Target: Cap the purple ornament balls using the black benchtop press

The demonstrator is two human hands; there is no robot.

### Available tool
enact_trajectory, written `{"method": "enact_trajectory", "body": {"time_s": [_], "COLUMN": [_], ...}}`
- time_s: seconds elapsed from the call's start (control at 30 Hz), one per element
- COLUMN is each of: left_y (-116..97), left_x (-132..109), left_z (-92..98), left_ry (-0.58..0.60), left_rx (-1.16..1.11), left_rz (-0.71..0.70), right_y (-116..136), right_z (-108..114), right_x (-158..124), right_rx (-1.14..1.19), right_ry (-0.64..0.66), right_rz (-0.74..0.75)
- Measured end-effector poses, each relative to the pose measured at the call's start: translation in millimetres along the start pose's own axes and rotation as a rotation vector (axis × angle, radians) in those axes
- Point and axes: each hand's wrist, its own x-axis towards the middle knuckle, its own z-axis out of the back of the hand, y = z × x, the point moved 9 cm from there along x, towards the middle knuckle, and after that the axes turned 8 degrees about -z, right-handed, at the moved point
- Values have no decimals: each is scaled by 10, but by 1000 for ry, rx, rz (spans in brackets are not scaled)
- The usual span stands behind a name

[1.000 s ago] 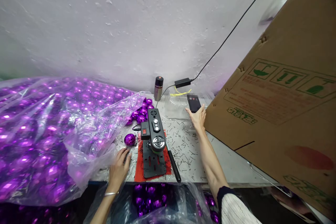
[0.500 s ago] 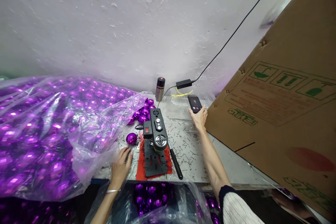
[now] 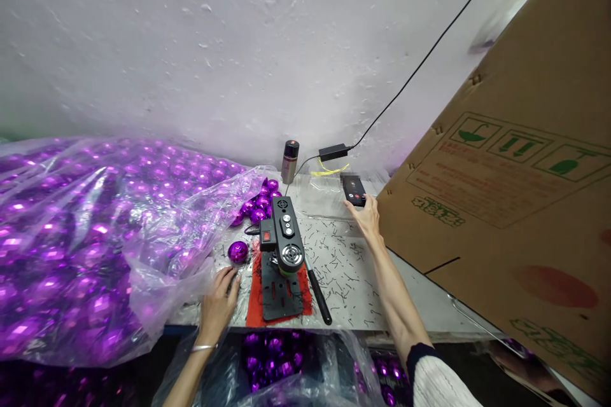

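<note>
My right hand (image 3: 367, 219) is at the lower end of a black smartphone (image 3: 354, 190), which lies face up with its screen lit. Thumb and fingers are spread, the fingertips at the phone's lower right corner. On the left, my left hand (image 3: 219, 299) lies on the worktable (image 3: 341, 286) with fingers apart and nothing visible in it. Just beyond its fingertips sits a shiny purple ball (image 3: 238, 252). Between my hands stands a black lever-handled machine (image 3: 286, 248) on a red cloth (image 3: 254, 305).
A clear plastic bag (image 3: 157, 254) full of purple balls covers the left. More purple balls (image 3: 260, 203) lie behind the machine. A tumbler (image 3: 289, 162) and a power adapter (image 3: 333, 152) are near the wall. A large cardboard box (image 3: 515, 203) leans on the right. Small dark scraps litter the table.
My right hand has shifted slightly right and down, and its fingers have spread more at the phone's lower end. My left hand and the phone stay in place.
</note>
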Motion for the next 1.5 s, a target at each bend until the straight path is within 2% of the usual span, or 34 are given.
{"method": "enact_trajectory", "body": {"time_s": [0.1,0.37,0.73,1.0,1.27,1.5], "left_y": [2,18,-15,-32,-3,15], "left_x": [-1,-16,-10,-2,-13,-17], "left_z": [-1,-4,6,21,5,-8], "left_ry": [3,-6,-2,-11,-8,-5], "left_rx": [2,3,33,46,40,35], "left_rz": [2,-3,-39,-58,-38,-28], "right_y": [-32,-11,33,14,-38,-36], "right_z": [15,38,50,79,35,58], "right_x": [12,-1,-21,-51,-46,-63], "right_rx": [26,52,18,140,121,125], "right_ry": [-24,-27,-39,-34,-6,-33], "right_rz": [-55,-79,-45,-95,-78,-51]}}
